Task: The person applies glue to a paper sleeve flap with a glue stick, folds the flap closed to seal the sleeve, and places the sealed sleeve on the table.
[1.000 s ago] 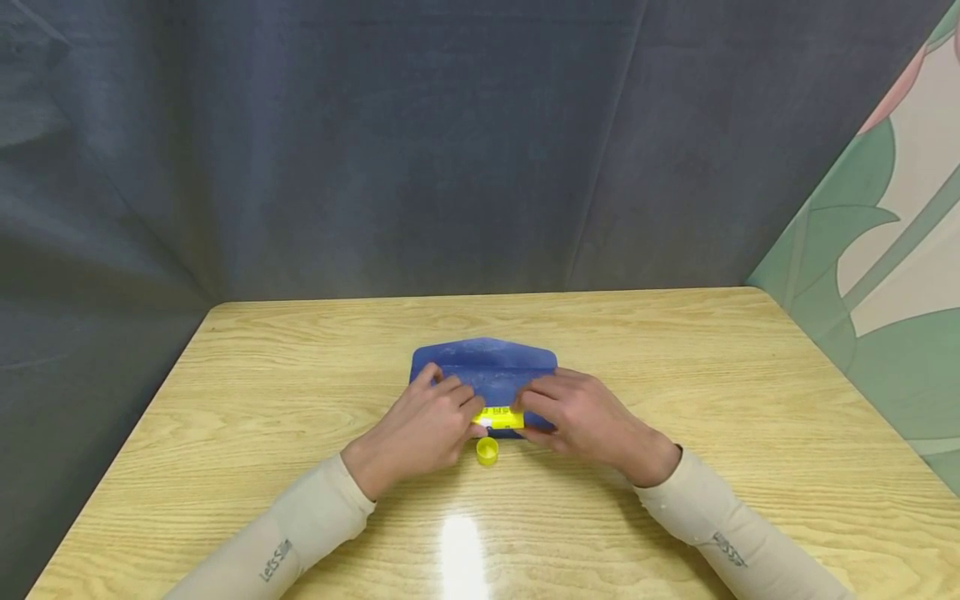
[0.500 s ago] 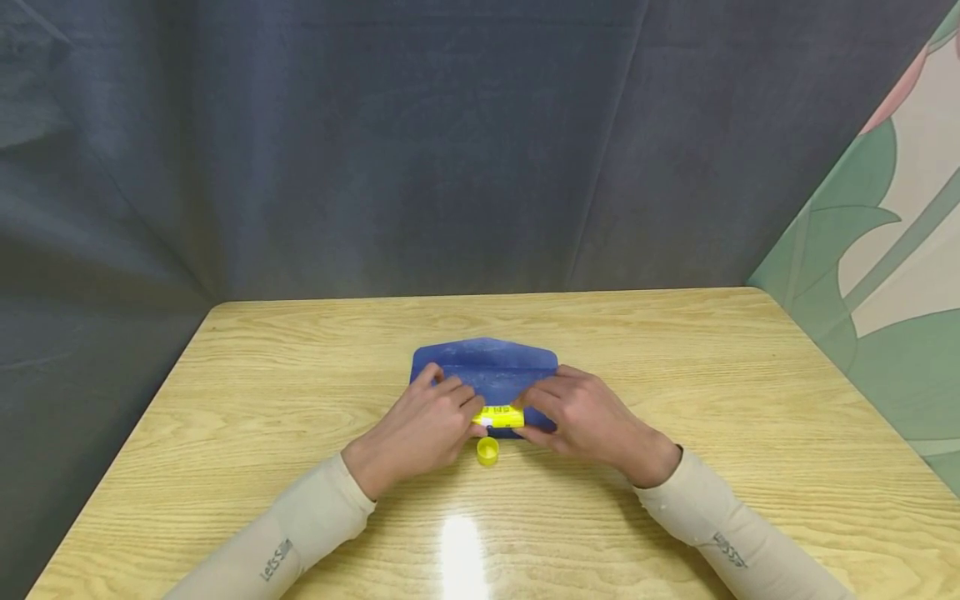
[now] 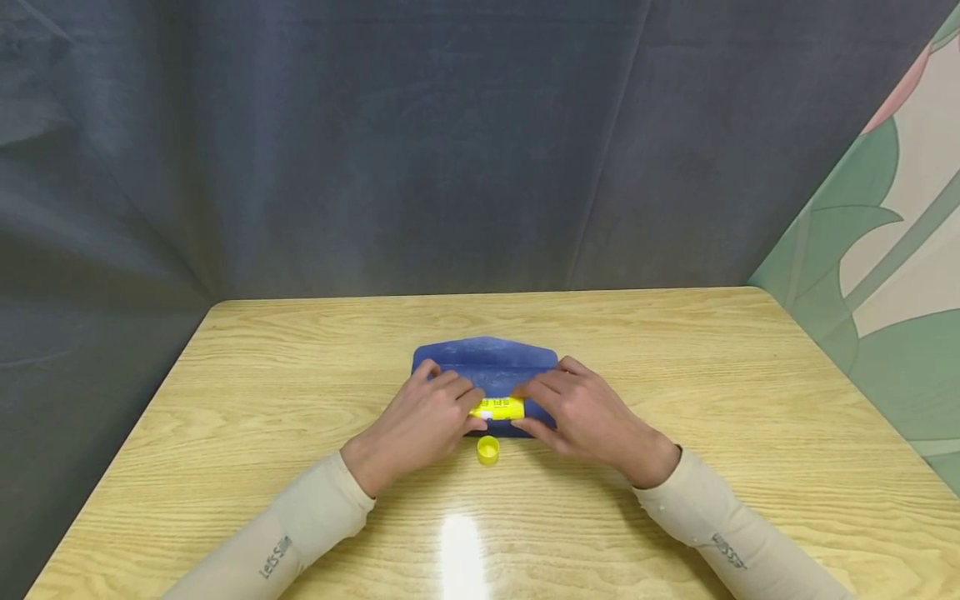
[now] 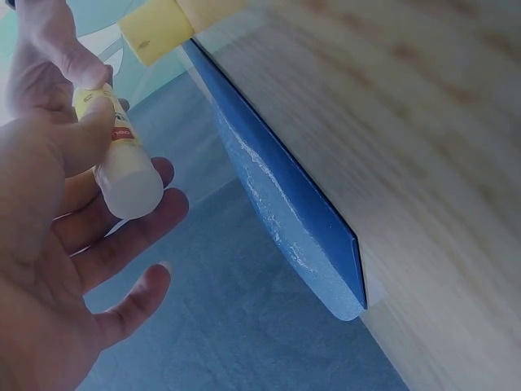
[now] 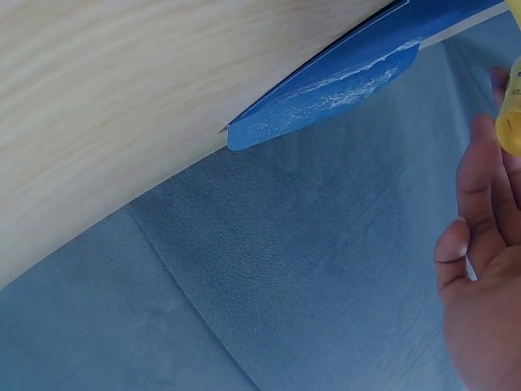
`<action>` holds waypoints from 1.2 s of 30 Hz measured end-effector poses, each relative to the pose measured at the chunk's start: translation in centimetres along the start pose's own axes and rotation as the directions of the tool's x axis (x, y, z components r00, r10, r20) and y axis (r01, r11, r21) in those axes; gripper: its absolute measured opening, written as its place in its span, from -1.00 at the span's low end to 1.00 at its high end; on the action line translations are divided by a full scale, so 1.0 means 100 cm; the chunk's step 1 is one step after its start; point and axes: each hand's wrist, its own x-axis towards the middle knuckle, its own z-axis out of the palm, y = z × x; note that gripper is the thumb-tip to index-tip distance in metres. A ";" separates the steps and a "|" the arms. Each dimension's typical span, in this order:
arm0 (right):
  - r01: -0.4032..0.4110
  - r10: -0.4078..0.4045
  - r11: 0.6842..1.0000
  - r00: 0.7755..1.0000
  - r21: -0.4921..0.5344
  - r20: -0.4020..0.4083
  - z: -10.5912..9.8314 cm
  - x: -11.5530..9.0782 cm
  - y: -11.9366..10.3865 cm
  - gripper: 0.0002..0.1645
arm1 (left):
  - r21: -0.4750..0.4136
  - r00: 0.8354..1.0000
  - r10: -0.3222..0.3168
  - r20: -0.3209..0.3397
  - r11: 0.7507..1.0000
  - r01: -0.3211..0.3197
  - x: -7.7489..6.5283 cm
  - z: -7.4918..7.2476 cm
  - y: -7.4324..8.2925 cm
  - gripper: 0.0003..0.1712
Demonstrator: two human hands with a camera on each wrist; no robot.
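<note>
In the head view a yellow glue stick (image 3: 498,408) lies crosswise between the two hands, over a dark blue envelope (image 3: 491,379). My left hand (image 3: 420,421) holds its left end. The left wrist view shows that thumb and the fingers around the barrel, near a white end (image 4: 132,191). My right hand (image 3: 588,421) pinches the yellow end between thumb and fingertips; the right wrist view catches this yellow end (image 5: 510,130) at the frame's edge. Whitish smears mark the raised flap (image 4: 273,212) of the envelope. A yellow cap (image 3: 487,451) stands near its front edge, hollow side up.
The wood-grain table (image 3: 300,350) reaches back to a dark grey cloth (image 3: 412,150). A panel with a green leaf pattern (image 3: 892,275) borders the table on the right. Light glares on the tabletop in front of the cap.
Both hands have shifted the glue stick slightly up and away from the cap in the head view. My right thumb and fingertips stand a little wider. Envelope and cap stay in place.
</note>
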 end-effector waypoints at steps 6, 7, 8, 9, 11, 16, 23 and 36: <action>0.007 -0.007 1.000 1.000 -0.021 0.012 0.001 0.000 0.000 -0.64 | 0.000 1.000 -0.006 -0.009 1.000 0.006 0.000 -0.002 0.000 -0.67; 0.009 -0.009 1.000 1.000 -0.022 0.012 0.002 0.000 0.000 -0.64 | 0.003 1.000 -0.006 -0.009 1.000 0.006 0.000 -0.002 0.000 -0.67; 0.010 -0.010 1.000 1.000 -0.023 0.012 0.002 0.000 0.000 -0.63 | 0.007 1.000 -0.007 -0.007 1.000 0.007 0.000 -0.002 0.000 -0.68; 0.011 -0.011 1.000 1.000 -0.024 0.013 0.002 0.000 0.000 -0.63 | 0.008 1.000 -0.007 -0.005 1.000 0.007 0.000 -0.002 0.000 -0.68; 0.013 -0.012 0.999 1.000 -0.030 0.018 0.002 0.000 0.000 -0.61 | 0.010 1.000 -0.007 -0.003 1.000 0.007 0.000 -0.002 0.000 -0.68; 0.010 -0.009 0.999 0.999 -0.046 0.032 0.001 0.001 -0.001 -0.54 | 0.004 1.000 -0.009 -0.005 1.000 0.009 0.000 -0.002 0.000 -0.68; 0.005 -0.002 0.998 0.999 -0.061 0.049 0.002 0.001 -0.003 -0.46 | -0.023 1.000 -0.016 -0.014 1.000 0.016 0.001 -0.002 0.001 -0.66; -0.009 0.014 0.998 0.997 -0.066 0.080 0.002 0.000 -0.005 -0.52 | -0.117 0.998 -0.046 -0.048 0.992 0.040 0.001 -0.003 0.002 -0.66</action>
